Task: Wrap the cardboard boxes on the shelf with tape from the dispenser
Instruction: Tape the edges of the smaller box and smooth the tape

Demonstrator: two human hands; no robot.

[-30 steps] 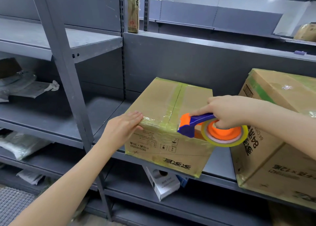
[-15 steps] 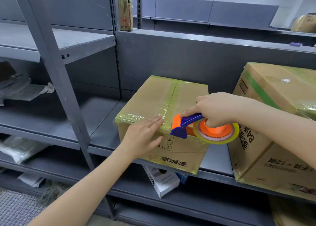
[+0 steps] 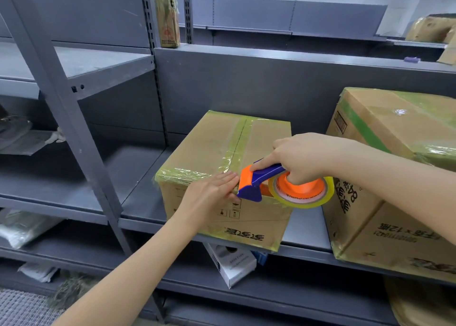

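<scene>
The cardboard box (image 3: pixel 222 157) in front of me stands on the grey metal shelf (image 3: pixel 140 177), and its front face carries black printing that I see upside down: some Chinese characters near the bottom edge and small handling symbols above them, too small for me to read. The box is brown, with a yellowish glossy tape along its top seam and a wrinkled band of tape over its front upper edge. My left hand (image 3: pixel 212 194) lies flat on that edge, fingers stretched out and together, pressing the tape and holding nothing. My right hand (image 3: pixel 303 157) is closed around the tape dispenser (image 3: pixel 261 182), with the forefinger laid along its blue handle; the dispenser has an orange toothed cutter at its front, just beside my left fingertips, and an orange hub. On the hub sits the tape roll (image 3: pixel 302 197), a clear yellowish ring whose inner core has red letters; I can make out only "CHINA". To the right of my box, near it but apart, stands a larger carton (image 3: pixel 394 177), also wrapped in shiny tape with a green stripe, and its side shows "84" and "x 12" among upside-down characters. Below my box, on the lower shelf, a small white carton (image 3: pixel 232 266) lies tilted, its print too blurred to read.
</scene>
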